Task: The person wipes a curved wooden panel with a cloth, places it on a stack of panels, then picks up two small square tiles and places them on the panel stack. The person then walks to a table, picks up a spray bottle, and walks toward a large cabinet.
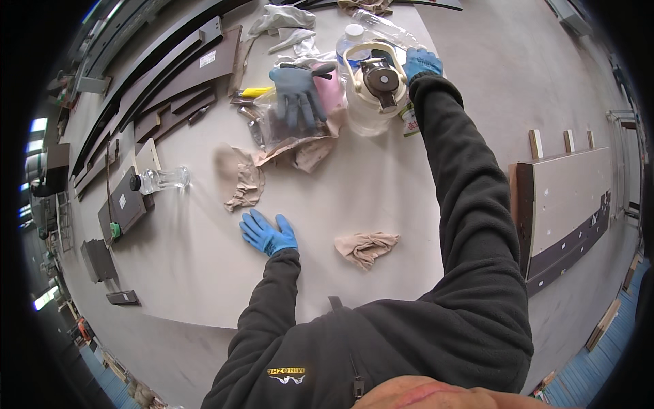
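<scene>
My left hand (269,233), in a blue glove, rests with fingers spread on the pale table, just below a crumpled beige cloth (245,184). A second beige cloth (366,249) lies to its right. My right arm stretches to the far side. There my right hand (422,64), also blue-gloved, has its fingers curled beside a large clear jug (368,119) with a brown lid and cream handle. Whatever those fingers hold is hidden. A clear plastic bottle (385,28) lies just beyond them, and a white-capped bottle (352,42) stands behind the jug.
A grey glove (297,95) lies on a plastic bag near a yellow-handled tool (255,92). Brown panels and strips (184,78) cover the left side, with a black-capped clear bottle (163,179) nearby. A beige-and-brown panel stack (569,204) stands at the right.
</scene>
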The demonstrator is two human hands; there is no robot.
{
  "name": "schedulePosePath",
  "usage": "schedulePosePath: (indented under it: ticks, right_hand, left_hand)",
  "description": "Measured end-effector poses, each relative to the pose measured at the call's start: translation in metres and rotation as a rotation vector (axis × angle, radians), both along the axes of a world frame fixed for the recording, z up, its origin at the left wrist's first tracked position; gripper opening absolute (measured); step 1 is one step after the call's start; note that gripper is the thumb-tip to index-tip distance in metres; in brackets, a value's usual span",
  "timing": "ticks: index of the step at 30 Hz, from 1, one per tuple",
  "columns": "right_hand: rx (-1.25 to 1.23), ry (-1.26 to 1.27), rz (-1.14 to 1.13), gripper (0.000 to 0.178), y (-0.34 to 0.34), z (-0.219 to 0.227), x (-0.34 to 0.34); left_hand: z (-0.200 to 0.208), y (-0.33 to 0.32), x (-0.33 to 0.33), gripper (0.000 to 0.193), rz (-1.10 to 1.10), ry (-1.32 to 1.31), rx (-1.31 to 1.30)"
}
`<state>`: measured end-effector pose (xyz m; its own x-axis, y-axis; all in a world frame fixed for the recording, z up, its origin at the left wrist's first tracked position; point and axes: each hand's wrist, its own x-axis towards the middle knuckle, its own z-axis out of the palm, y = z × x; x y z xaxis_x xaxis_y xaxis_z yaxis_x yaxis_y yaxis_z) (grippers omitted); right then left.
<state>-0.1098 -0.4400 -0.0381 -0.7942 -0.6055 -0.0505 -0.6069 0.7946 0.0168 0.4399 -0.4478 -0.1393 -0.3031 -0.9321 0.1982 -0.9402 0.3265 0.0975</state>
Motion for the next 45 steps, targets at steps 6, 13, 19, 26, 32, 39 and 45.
schedulePosePath:
  ticks: [6,13,19,26,32,39,45]
  right_hand:
    - [0.095,-0.073,-0.043,0.091,-0.014,-0.002,-0.006]
    - [0.107,-0.195,-0.147,0.087,-0.021,0.005,-0.009]
    - [0.068,-0.217,-0.160,0.092,-0.020,0.002,-0.007]
    - [-0.357,-0.236,0.021,0.080,0.021,-0.013,-0.035]
    - [-0.644,-0.472,-0.072,0.045,0.073,-0.044,-0.091]
    - [-0.364,-0.587,-0.104,0.024,0.076,-0.020,-0.084]
    - [-0.143,-0.439,0.072,0.033,0.024,0.001,-0.055]
  left_hand:
    - [-0.001,0.000,0.001,0.077,-0.009,-0.008,0.009]
    - [-0.001,0.000,0.001,0.077,-0.028,0.013,0.003]
    - [-0.003,0.000,0.001,0.077,-0.021,0.003,0.000]
    - [-0.003,0.000,0.002,0.077,-0.040,0.010,-0.006]
    - [-0.004,0.000,0.002,0.077,-0.042,0.000,-0.010]
    - [-0.002,0.001,0.000,0.076,-0.025,-0.016,0.014]
    - [-0.002,0.001,0.000,0.077,-0.036,-0.005,0.009]
